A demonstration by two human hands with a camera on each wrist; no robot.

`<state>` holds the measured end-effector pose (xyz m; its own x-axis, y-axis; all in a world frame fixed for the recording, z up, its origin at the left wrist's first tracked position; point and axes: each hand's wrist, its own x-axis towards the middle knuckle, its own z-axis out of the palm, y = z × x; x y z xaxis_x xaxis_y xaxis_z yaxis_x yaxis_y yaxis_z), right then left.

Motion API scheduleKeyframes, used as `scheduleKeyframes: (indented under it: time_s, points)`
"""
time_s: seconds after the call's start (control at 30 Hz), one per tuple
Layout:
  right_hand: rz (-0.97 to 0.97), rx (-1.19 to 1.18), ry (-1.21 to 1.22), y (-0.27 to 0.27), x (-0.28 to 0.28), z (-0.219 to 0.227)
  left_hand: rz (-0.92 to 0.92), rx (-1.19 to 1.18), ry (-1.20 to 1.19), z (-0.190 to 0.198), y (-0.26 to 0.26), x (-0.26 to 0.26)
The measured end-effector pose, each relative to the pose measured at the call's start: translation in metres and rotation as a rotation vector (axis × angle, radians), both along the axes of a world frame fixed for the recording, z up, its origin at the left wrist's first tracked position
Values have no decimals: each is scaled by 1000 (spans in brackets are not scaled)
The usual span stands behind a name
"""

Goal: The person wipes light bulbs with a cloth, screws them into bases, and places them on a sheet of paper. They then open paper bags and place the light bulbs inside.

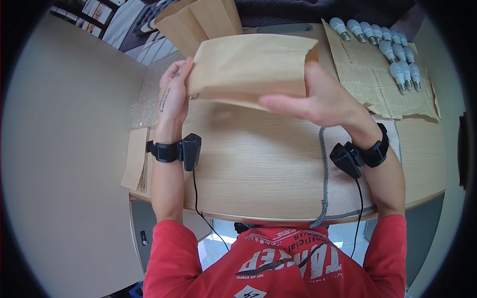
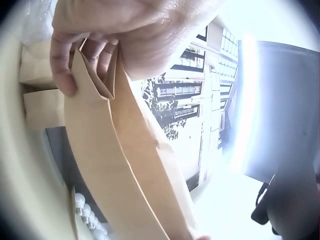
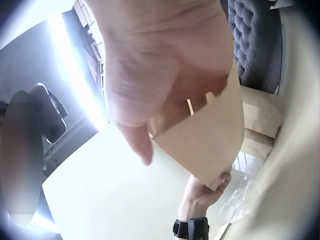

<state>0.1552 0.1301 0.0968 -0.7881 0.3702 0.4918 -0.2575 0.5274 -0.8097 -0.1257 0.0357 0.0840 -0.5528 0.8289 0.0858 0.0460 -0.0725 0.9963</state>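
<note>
A brown paper bag (image 1: 248,64) is held sideways above the wooden table (image 1: 248,169), its mouth facing right. My left hand (image 1: 174,89) pinches the bag at its left end, the thumb on the near side. In the left wrist view, the fingers of that hand (image 2: 115,30) grip the bag's folded paper edges. My right hand (image 1: 328,99) reaches into the mouth, with the fingers hidden inside the paper. Its thumb stays outside, stretched along the bag's near lower edge. The right wrist view shows that hand (image 3: 165,65) at the jagged rim, thumb straight.
Another open paper bag (image 1: 201,25) stands at the back left. Several white light bulbs (image 1: 397,69) lie on printed brown paper (image 1: 362,84) at the back right. Flat folded bags (image 1: 135,159) and clear plastic wrap (image 1: 144,99) are at the left, a pale cloth (image 1: 343,184) at the right.
</note>
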Motion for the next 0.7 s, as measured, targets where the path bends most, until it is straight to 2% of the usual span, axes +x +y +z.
scheduleKeyframes:
  time_s: [0.07,0.13,0.23,0.27,0.33,0.47,0.57,0.7]
  points:
    - [-74,-89,-37,3,0,2,-65,124,-63,0,-4,13]
    - [-159,-198,-73,8,1,3,-108,186,42,2,-7,34]
    - [-135,-211,81,10,-3,-1,-124,146,204,-2,-8,33]
    - [-141,-234,3,10,-1,2,-124,110,259,-4,-8,30]
    - [-158,-279,-151,10,6,10,-101,139,219,-5,-5,25]
    - [-125,-202,-9,9,3,7,-57,118,175,-1,-5,25]
    - [-101,-225,32,8,1,5,-71,94,305,5,-8,35]
    - [-131,-188,121,9,-2,-1,-20,125,317,1,-7,29]
